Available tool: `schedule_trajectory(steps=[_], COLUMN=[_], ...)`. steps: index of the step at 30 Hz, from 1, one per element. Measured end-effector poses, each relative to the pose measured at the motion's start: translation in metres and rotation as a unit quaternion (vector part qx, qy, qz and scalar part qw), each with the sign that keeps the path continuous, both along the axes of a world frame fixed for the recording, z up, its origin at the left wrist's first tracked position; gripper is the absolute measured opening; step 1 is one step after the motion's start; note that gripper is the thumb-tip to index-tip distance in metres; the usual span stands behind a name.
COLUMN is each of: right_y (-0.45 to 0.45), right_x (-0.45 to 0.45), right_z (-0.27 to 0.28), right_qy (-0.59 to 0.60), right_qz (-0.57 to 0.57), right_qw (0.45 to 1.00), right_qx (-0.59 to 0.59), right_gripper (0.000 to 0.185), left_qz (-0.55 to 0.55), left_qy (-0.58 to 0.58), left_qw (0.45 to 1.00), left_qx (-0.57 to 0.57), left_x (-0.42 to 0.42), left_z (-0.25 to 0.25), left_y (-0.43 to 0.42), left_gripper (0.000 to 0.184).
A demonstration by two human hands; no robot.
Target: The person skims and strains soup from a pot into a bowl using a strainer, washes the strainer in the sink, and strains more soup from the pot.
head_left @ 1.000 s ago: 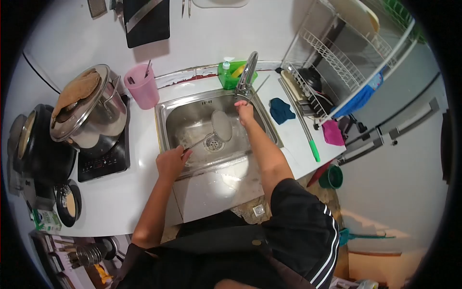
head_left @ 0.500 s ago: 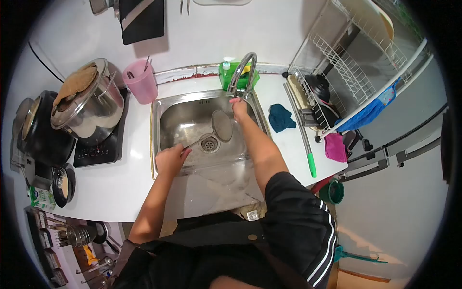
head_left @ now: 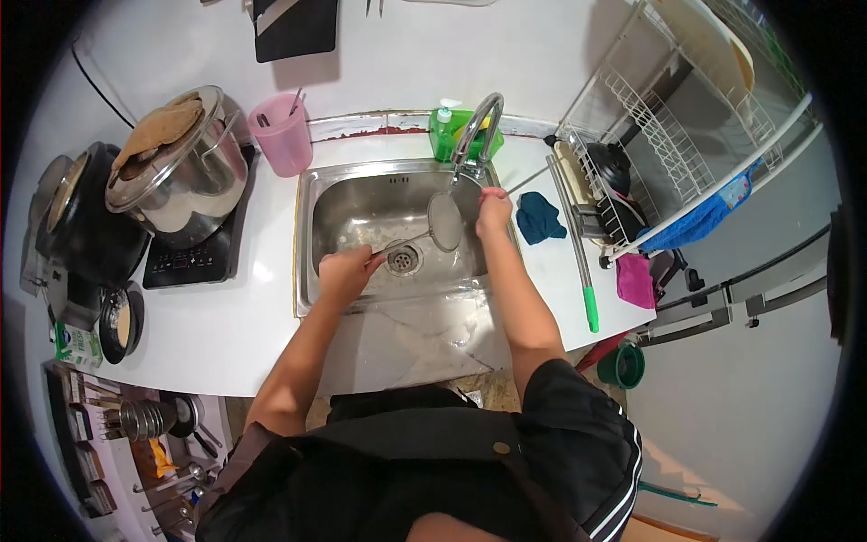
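Note:
My left hand (head_left: 346,273) is closed around the handle of a round mesh skimmer (head_left: 444,222). The skimmer's head is above the steel sink (head_left: 348,217), just below the spout of the curved tap (head_left: 492,113), and a thin stream of water seems to fall there. Near the sink's right edge my right hand (head_left: 493,212) has its fingers curled, beside the skimmer's head but apart from it. A thin grey rod (head_left: 528,181) slants up and right from that hand; whether the fingers grip it I cannot tell.
On the right lie a dark teal cloth (head_left: 540,219), a green-tipped pole (head_left: 582,262) and a wire dish rack (head_left: 655,126). A pink cup (head_left: 282,140), a large steel pot (head_left: 185,181) and an induction cooker (head_left: 190,262) stand left. Behind the sink is a green soap holder (head_left: 442,144).
My right hand has left the base of the tap and moved down and right to the sink's edge. The skimmer's head has come under the spout. The view has shifted slightly.

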State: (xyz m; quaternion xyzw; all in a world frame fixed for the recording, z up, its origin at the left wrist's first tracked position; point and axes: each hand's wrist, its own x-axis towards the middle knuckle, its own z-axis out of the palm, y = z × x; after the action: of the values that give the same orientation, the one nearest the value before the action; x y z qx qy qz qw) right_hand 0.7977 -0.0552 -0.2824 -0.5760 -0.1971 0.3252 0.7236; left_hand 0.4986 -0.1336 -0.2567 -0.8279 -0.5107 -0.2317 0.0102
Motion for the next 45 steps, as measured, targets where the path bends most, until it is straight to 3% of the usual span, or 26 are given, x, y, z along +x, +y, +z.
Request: schedule_trajectory(steps=[3, 8, 14, 25, 45], right_y=[-0.036, -0.105, -0.147, -0.167, -0.168], right_x=[0.009, 0.012, 0.012, -0.001, -0.010], right_z=[0.010, 0.030, 0.028, 0.031, 0.026], right_qy=[0.009, 0.001, 0.004, -0.005, -0.029], right_qz=[0.027, 0.046, 0.053, 0.089, 0.122], right_qw=[0.995, 0.993, 0.991, 0.990, 0.985], right_qx=[0.100, 0.106, 0.122, 0.111, 0.119], right_gripper=[0.010, 0.012, 0.016, 0.018, 0.021], left_qz=[-0.005, 0.013, -0.017, -0.011, 0.004], left_qy=[0.007, 0.041, 0.045, 0.029, -0.046], left_qw=[1.000, 0.999, 0.998, 0.992, 0.989], left_qx=[-0.001, -0.016, 0.044, 0.121, 0.142], left_x=[0.007, 0.008, -0.001, -0.012, -0.027], left_z=[-0.001, 0.004, 0.003, 0.007, 0.007], left_y=[0.007, 0.015, 0.013, 0.015, 0.011], left_gripper=[0.038, 0.037, 0.038, 0.034, 0.037])
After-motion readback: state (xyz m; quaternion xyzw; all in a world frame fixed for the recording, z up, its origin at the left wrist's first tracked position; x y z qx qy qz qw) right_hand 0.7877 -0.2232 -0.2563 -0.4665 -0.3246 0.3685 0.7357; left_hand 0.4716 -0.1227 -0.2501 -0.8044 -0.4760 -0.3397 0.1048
